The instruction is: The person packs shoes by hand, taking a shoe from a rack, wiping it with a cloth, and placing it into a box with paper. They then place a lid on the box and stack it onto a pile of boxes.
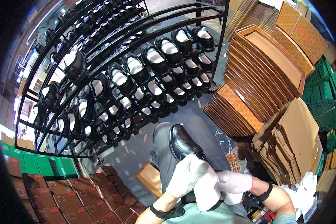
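Note:
A glossy black dress shoe [181, 142] rests on my lap, toe pointing away from me. My left hand [188, 173], in a white glove, lies over the shoe's heel and grips it. My right hand [233, 182], also gloved in white, is closed on a wad of white paper [207, 190] at the shoe's opening, just right of my left hand. Both forearms wear black wrist straps.
A black metal rack [112, 56] full of black shoes stuffed with white paper stands ahead. Stacked brown shoebox lids [265, 63] and flat cardboard [291, 145] rise on the right. Closed brown boxes [78, 198] and green boxes [33, 162] sit lower left. An open box [150, 178] lies by my knee.

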